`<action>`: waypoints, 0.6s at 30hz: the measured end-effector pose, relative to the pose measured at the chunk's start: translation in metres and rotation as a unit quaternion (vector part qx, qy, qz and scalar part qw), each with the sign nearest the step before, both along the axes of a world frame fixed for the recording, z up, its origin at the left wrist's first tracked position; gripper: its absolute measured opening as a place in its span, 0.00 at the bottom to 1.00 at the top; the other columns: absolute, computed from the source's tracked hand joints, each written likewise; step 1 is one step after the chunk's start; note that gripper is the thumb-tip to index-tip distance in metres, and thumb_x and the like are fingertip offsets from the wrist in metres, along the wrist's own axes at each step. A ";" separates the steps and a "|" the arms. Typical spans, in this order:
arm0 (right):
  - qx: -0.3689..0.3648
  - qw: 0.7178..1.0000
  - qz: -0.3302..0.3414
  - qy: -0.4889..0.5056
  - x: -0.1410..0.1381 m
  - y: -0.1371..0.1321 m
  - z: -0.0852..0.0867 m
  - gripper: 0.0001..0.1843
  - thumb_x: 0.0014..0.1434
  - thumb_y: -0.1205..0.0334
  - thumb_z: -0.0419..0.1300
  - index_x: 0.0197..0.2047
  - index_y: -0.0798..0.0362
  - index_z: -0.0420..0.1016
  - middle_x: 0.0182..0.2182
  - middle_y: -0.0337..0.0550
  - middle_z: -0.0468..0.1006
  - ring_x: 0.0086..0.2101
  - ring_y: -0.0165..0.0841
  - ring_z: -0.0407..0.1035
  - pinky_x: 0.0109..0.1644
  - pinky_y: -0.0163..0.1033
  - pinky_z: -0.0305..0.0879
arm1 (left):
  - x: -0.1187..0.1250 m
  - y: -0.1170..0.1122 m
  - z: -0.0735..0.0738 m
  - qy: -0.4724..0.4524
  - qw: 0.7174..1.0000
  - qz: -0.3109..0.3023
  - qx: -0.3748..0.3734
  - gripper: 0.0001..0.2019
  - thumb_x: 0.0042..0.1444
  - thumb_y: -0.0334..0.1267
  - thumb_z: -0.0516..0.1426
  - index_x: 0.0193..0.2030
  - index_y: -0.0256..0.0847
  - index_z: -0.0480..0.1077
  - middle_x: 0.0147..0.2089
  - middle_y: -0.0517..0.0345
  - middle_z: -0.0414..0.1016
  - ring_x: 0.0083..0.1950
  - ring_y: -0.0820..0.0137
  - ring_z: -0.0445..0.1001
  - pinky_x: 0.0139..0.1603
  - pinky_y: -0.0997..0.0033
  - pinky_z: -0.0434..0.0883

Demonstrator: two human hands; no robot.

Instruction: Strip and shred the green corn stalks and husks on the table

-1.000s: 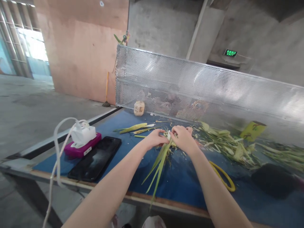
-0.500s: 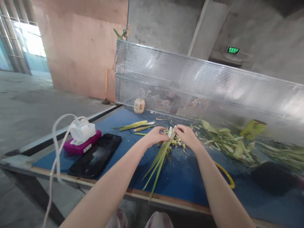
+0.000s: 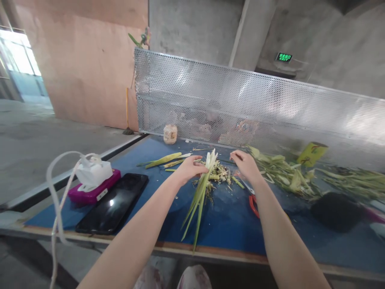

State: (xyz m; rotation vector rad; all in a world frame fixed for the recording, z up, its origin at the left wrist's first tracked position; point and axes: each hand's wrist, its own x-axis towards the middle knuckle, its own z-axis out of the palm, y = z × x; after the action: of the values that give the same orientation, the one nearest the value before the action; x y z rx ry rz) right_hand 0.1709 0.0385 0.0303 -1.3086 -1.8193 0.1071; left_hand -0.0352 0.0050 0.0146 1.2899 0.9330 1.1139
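My left hand is closed around the white base of a green stalk, whose long leaves trail toward me across the blue table. Right of the stalk, my right hand hovers with fingers curled in a pinch; what it holds is too small to name. Between the hands lies a small heap of pale peelings. Red-handled scissors rest on the table under my right forearm, partly hidden.
A black phone, a magenta box with a white charger and cable sit at the left. More trimmed stalks lie beyond. A leaf pile, yellow carton and dark object fill the right. A perforated metal screen backs the table.
My right hand has pulled away to the right from the stalk's top. The left hand has lifted the stalk's white end, now showing split leaves. The view shifted slightly right.
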 end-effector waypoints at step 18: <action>-0.169 0.982 0.065 0.055 -0.023 -0.013 0.001 0.20 0.52 0.47 0.50 0.29 0.55 0.73 0.21 0.39 0.69 0.18 0.25 0.57 0.22 0.32 0.53 | -0.001 0.009 -0.006 -0.063 0.998 0.018 0.014 0.26 0.36 0.28 0.62 0.46 0.33 0.61 0.24 0.59 0.73 0.21 0.78 0.68 0.25 0.75 0.64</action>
State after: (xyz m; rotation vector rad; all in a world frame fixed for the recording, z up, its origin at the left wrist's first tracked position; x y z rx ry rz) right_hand 0.1483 0.0258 0.0308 -1.3815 -1.8442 0.5704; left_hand -0.0359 0.0139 0.0084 1.2145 0.8534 1.2254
